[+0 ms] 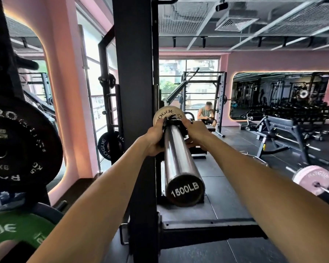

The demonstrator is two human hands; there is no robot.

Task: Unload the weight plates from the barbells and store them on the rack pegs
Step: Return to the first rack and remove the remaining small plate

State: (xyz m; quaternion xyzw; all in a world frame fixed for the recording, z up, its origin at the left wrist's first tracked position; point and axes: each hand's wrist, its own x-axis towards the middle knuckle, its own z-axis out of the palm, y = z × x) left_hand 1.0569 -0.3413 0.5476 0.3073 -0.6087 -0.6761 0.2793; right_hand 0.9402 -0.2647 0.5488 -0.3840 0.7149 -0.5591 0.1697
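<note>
A steel barbell sleeve (179, 160) points straight at me, its black end cap marked 1500LB. At its far end sits a small cream weight plate (166, 112) with a black collar (172, 121) clamped in front of it. My left hand (154, 138) and my right hand (196, 132) are both closed around the collar, one on each side of the sleeve. The collar is mostly hidden by my fingers. On the left, rack pegs hold a black plate (21, 147) and a green plate (17, 232).
A black rack upright (135, 76) stands just left of the sleeve. Its base beam (207, 227) crosses the floor below. A second barbell with a pink plate (312, 179) lies on the floor at right. A bench (281, 126) and a seated person (207, 114) are further back.
</note>
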